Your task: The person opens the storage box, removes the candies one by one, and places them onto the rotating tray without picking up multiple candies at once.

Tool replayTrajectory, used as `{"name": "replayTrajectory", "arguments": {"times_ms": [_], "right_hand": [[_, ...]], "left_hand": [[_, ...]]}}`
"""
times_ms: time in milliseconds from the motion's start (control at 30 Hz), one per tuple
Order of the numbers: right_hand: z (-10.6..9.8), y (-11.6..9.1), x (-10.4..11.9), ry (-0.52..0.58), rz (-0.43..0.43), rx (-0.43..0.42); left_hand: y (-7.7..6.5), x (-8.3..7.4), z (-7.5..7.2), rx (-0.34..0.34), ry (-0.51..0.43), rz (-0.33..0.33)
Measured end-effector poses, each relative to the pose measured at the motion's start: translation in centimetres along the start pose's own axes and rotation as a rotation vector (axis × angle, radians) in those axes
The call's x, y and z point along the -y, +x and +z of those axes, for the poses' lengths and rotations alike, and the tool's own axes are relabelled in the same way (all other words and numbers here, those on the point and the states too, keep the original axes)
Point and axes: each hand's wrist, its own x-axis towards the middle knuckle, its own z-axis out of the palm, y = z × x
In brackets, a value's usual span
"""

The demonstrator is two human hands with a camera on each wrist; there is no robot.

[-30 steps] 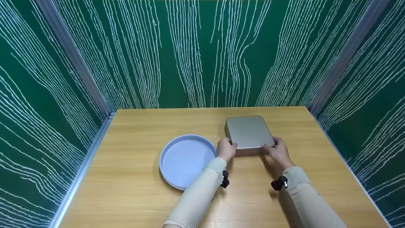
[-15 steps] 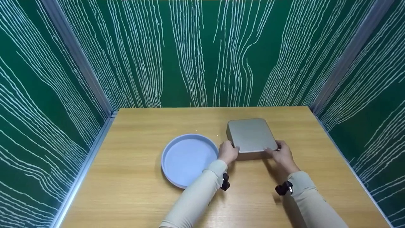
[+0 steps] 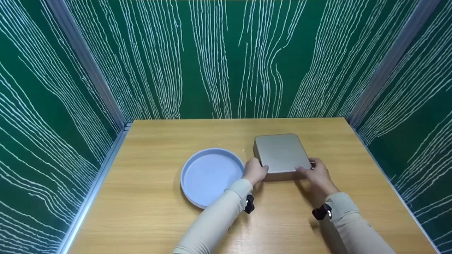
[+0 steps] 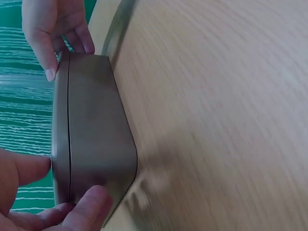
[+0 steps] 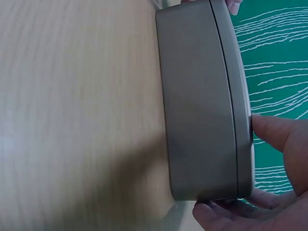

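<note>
A square grey-brown box with rounded corners sits right of centre on the wooden table. A thin seam in both wrist views marks off its lid from the deeper body. My left hand grips the near left corner, thumb on the lid's edge and fingers along the side. At the near right corner my right hand holds the box likewise, its thumb on the lid and its fingers on the right side. The lid lies closed on the body. What is inside is hidden.
A round pale blue tray with a raised rim lies left of the box, partly behind my left forearm. The wooden table ends at green walls with white wavy lines, framed by metal posts.
The box has slid slightly toward me, and both hands have come back with it, keeping their hold on the corners. The tray stays where it was.
</note>
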Motion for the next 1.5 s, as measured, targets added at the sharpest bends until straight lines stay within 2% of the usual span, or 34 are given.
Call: {"name": "replayTrajectory", "arguments": {"times_ms": [300, 533, 700, 933, 1167, 1300, 1500], "right_hand": [[-1.9, 1.7, 2.1, -0.053, 0.039, 0.061], [-2.2, 4.0, 3.2, -0.051, 0.068, 0.084], [-1.9, 5.4, 2.9, -0.059, 0.097, 0.106], [-0.9, 6.7, 2.0, -0.067, 0.053, 0.092], [-0.7, 6.9, 1.8, -0.038, 0.069, 0.082], [-0.9, 6.6, 1.9, -0.012, 0.096, 0.095], [-0.6, 5.5, 1.8, 0.017, 0.119, 0.078]], "left_hand": [[1.4, -0.4, -0.6, 0.006, 0.025, 0.023], [2.1, -0.5, -0.9, 0.056, 0.008, -0.032], [2.1, -0.7, -0.7, 0.062, -0.024, -0.070], [2.0, -0.8, -0.6, 0.064, 0.017, -0.048], [2.2, -0.8, -0.5, 0.077, 0.002, -0.032], [2.3, -0.6, -0.4, 0.078, 0.013, -0.045], [1.5, -0.8, -0.5, 0.071, 0.034, -0.067]]}}
